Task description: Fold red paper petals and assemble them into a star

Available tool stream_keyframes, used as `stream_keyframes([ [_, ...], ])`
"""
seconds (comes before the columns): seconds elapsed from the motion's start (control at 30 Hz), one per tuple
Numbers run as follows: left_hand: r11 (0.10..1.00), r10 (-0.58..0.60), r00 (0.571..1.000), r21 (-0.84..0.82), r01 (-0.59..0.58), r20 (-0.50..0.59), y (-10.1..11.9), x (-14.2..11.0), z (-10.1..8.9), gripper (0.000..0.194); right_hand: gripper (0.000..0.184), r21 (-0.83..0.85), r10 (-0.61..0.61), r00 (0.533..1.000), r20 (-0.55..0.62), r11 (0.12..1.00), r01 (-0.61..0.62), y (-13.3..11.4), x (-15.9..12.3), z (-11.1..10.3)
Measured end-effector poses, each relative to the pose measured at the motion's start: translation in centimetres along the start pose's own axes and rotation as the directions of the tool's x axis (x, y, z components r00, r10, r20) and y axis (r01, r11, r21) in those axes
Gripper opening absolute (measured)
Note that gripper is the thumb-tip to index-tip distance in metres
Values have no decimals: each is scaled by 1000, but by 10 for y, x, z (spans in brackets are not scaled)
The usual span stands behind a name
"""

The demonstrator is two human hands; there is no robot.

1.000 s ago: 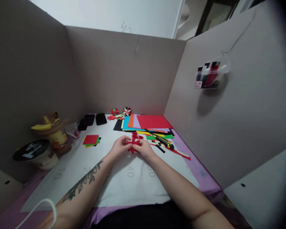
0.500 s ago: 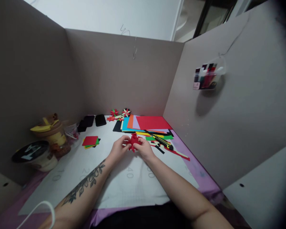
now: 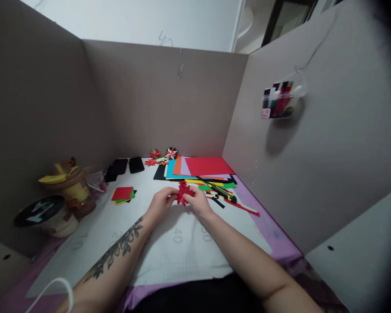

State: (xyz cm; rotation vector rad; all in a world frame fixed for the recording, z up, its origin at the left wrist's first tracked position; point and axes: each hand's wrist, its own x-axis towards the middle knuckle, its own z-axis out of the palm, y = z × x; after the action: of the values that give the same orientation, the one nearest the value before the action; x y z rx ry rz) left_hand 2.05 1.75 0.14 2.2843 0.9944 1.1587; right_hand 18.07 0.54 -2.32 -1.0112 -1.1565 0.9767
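Note:
Between my two hands, a red folded-paper star [image 3: 183,195] with many points is held over the white sheet. My left hand [image 3: 163,201] pinches its left edge between thumb and fingers. On the other side, my right hand [image 3: 199,202] grips the star's right part, thumb in front. Parts of the star are covered by my fingers. Just right of it lie a yellow-and-black box cutter [image 3: 222,191] and several paper strips [image 3: 244,208]. A small stack of square papers [image 3: 123,194], red on top, lies to the left.
Large coloured sheets [image 3: 210,166] lie at the back, beside finished paper stars [image 3: 171,153] and a black phone-like slab [image 3: 136,164]. Pots [image 3: 67,182] and a lidded tub [image 3: 45,215] line the left. A plastic container [image 3: 282,100] hangs on the right wall.
The fingers have shifted slightly on the red star, and more of its front shows now. The whole view has moved a little.

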Motion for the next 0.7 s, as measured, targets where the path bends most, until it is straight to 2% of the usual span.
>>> stream_keyframes([
  [0.2, 1000, 7, 994, -2, -7, 109, -2, 2, -7, 12, 17, -13, 29, 998, 50, 1000, -28, 0, -1, 1],
  [0.3, 999, 3, 992, -37, 2, 127, -4, 4, -7, 9, 16, -25, 18, 999, 49, 1000, -17, 0, -1, 0],
  [0.4, 997, -44, 993, -59, 51, 109, -4, 5, -5, 7, 16, -58, 6, 999, 46, 998, -4, 0, -2, 0],
  [0.57, 972, -192, 981, -127, 196, 39, -2, 4, 2, 4, 18, -112, 15, 998, 61, 994, -8, 0, -4, 2],
  [0.7, 976, -160, 987, -152, 155, -17, -2, 3, 4, 6, 19, -58, 30, 998, 59, 998, -27, 5, -2, 2],
])
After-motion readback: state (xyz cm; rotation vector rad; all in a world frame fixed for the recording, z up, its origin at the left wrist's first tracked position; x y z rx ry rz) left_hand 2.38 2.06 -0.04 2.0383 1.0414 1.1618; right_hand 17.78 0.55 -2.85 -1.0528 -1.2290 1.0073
